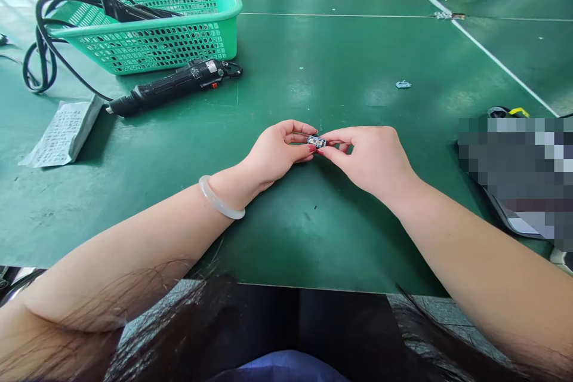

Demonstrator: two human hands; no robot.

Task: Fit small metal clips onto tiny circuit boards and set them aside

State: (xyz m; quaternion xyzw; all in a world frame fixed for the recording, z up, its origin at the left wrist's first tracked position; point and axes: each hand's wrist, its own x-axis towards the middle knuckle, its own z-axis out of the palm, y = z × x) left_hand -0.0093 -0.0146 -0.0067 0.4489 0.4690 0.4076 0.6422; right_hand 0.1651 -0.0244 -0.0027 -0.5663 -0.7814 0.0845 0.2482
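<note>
Small dark piece with white markings sits between the two hands, over the bench. The left hand pinches it from the left with thumb and fingers; the right hand pinches its right end between thumb and fingertips. A pale bangle rings the wrist of the left hand. Beyond the right hand lies a pale blue scrap. Well left of the left hand lie a black corded tool and a paper packet, with a green basket behind the tool
</note>
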